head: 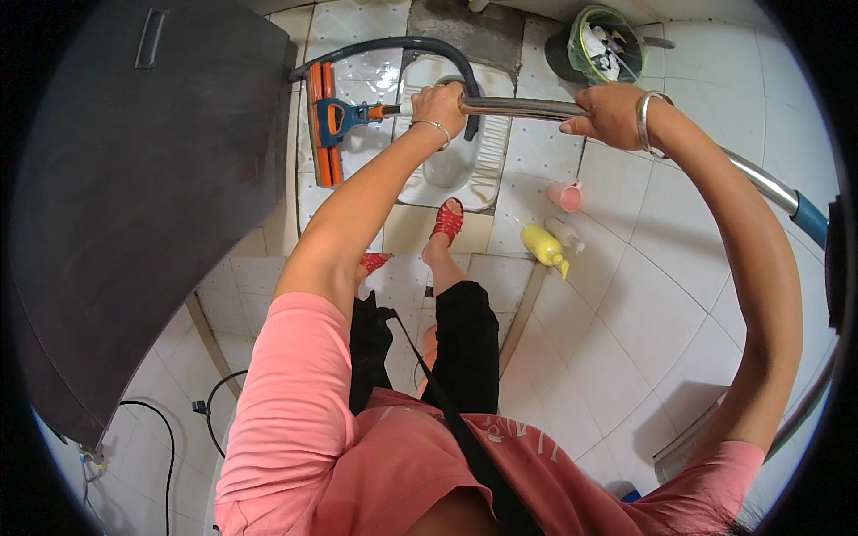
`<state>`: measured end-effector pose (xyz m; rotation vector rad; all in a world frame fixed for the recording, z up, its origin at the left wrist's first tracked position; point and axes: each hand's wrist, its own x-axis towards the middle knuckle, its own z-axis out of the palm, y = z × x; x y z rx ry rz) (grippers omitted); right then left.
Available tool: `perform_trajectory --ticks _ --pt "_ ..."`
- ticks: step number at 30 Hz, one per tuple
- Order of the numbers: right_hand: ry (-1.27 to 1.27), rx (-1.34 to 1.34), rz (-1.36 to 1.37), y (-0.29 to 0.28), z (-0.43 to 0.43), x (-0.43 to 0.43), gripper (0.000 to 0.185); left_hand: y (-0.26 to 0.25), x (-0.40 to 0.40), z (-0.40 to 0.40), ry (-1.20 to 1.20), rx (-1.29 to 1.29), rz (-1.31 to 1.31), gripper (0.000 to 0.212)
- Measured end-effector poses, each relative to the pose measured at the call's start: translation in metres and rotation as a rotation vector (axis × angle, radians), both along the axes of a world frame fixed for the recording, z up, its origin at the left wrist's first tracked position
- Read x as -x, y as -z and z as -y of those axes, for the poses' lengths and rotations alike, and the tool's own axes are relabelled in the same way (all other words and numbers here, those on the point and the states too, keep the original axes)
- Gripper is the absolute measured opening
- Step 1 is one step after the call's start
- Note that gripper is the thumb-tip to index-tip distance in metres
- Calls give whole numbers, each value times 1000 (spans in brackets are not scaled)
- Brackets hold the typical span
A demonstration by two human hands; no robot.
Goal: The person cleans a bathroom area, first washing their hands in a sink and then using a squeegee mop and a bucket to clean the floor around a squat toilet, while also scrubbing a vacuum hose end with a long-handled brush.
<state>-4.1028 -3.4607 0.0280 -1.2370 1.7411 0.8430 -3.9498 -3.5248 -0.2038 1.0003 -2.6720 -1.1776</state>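
A sponge mop's metal pole [526,107] runs nearly level across the upper middle. My left hand [439,107] is closed round it near the mop head, above the squat toilet [493,161]. Farther along the pole, my right hand [606,115] grips it, wearing a silver bangle. The blue and orange mop head [328,124] is at the left, over wet-looking floor tiles beside the dark door panel. Beyond my right forearm the pole continues to a blue grip [810,220]. A black corrugated hose [429,43] arches behind the mop head, its end over the toilet bowl.
A bin with a green liner [575,53] holds waste at the upper right. A pink cup [566,195], a yellow pump bottle [541,244] and a pale bottle [563,232] stand or lie right of the toilet. The dark panel [154,167] fills the left side. Black cables [171,435] hang lower left.
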Motion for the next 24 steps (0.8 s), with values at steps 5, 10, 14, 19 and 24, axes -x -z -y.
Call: perform_trajectory --ticks 5,10,14,19,24 --pt "110 4 50 5 -66 6 47 -16 8 -37 147 2 198 12" --pt "310 -38 38 -13 -131 -11 46 -23 9 -83 302 39 78 10" --pt "482 53 51 -14 -194 -23 48 -31 18 -127 420 -9 92 9" --pt "686 17 98 -12 -271 -74 46 -17 -8 -190 533 27 -71 6" --pt "888 -73 122 -28 -313 -140 43 -28 -49 -235 728 -2 -36 6"
